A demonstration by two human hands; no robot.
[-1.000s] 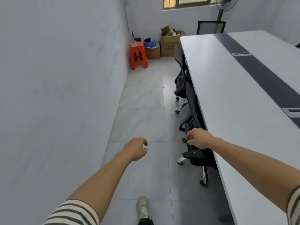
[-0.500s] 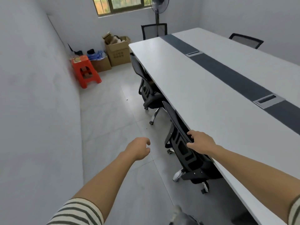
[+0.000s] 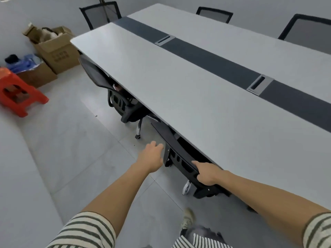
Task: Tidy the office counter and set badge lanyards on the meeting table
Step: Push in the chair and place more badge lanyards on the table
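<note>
Black chair (image 3: 176, 146) is tucked under the grey surface (image 3: 197, 104), its top edge gripped by the right hand (image 3: 207, 174). Left hand (image 3: 152, 156) is held just beside it, loosely curled, nothing grasped.

No text could be read.
Dark print stood on the side of the box (image 3: 60, 54), too blurred and small to make out.
</note>
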